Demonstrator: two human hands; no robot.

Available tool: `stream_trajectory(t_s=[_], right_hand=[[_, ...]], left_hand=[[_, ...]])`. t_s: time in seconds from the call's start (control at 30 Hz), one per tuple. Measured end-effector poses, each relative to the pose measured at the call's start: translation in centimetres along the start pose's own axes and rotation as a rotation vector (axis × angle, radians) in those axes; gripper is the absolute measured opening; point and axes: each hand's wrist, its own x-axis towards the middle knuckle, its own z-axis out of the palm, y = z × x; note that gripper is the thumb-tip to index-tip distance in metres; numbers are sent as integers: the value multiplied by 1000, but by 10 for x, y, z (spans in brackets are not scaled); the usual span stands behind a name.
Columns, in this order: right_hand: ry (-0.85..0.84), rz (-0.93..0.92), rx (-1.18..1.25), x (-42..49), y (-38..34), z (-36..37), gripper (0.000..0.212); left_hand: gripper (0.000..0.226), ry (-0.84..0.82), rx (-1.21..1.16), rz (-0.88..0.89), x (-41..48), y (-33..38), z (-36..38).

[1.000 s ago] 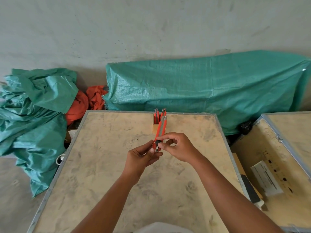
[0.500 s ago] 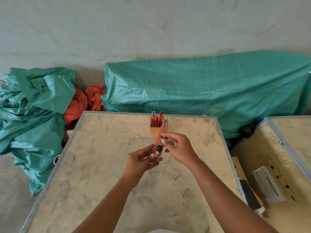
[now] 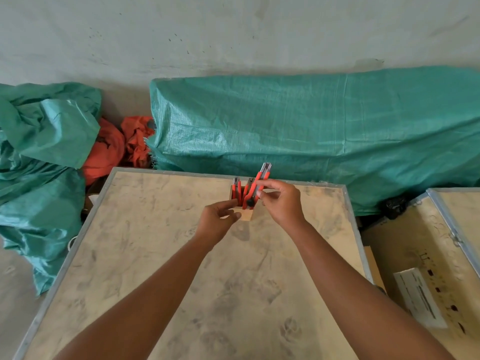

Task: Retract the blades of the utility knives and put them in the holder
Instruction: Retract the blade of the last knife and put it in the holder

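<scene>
A small wooden holder (image 3: pixel 246 214) stands near the far edge of the plywood table (image 3: pixel 161 255). Two red utility knives (image 3: pixel 235 188) stand upright in it. My right hand (image 3: pixel 281 201) grips a third red utility knife (image 3: pixel 259 183) by its middle, tilted, with its black lower end at the holder's opening and its metal tip pointing up and right. No blade shows beyond the tip. My left hand (image 3: pixel 217 220) is just left of the holder, fingers loosely curled and apart, holding nothing.
Green tarpaulin (image 3: pixel 311 131) covers a long bulk behind the table, and more tarpaulin (image 3: pixel 39 157) is heaped at the left with orange cloth (image 3: pixel 114 149). A second crate (image 3: pixel 428 255) with a white label (image 3: pixel 418 297) sits at the right.
My right hand has carried the knife away from me to the holder. My left hand has let go of the knife and now rests beside the holder.
</scene>
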Motion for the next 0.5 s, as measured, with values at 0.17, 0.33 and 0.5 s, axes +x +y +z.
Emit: stream_trajectory(t_s=[0.17, 0.33, 0.5], right_hand=[[55, -59, -94, 31, 30, 30, 27], [15, -69, -168, 39, 55, 54, 25], [6, -75, -208, 36, 69, 61, 28]], left_hand=[[72, 33, 221, -22, 50, -9, 8], [74, -18, 263, -101, 74, -12, 23], [59, -20, 245, -77, 79, -15, 26]])
